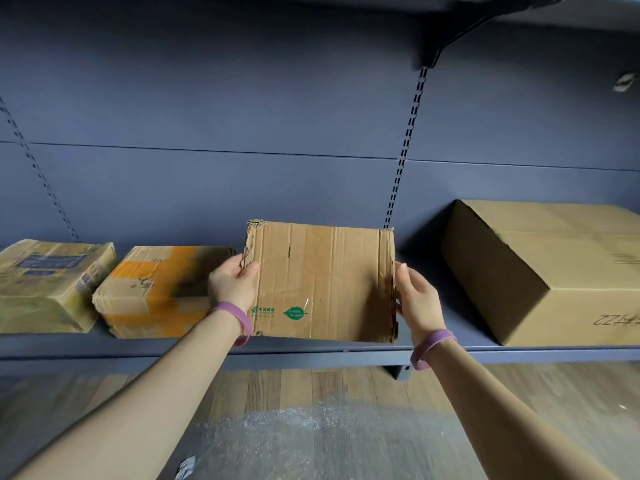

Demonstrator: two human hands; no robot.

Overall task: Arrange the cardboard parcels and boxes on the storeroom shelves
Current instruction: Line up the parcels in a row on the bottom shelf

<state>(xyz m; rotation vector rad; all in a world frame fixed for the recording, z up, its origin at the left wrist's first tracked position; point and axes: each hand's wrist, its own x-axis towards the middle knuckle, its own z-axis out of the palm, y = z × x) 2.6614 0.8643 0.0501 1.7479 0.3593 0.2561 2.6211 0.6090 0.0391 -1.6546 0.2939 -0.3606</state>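
Head view, held: a worn box (322, 282) with green print, over the blue shelf (311, 351), between the orange-taped parcel (159, 289) and the big carton (547, 268).
Left: the left hand (233, 285) grasps the box's left edge, thumb on top.
Right: the right hand (417, 299) grasps its right edge.
Far left: a yellowish parcel (48, 282) just beside the orange-taped parcel.

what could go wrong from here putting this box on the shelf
1. The box has a torn, crushed edge right where the left grip holds it; the cardboard might give and the box slip.
2. The left grip sits close against the orange-taped parcel, so sliding the box in may pinch fingers or shove that parcel.
3. The box is at the front edge of the shelf; released early, it could tip off.
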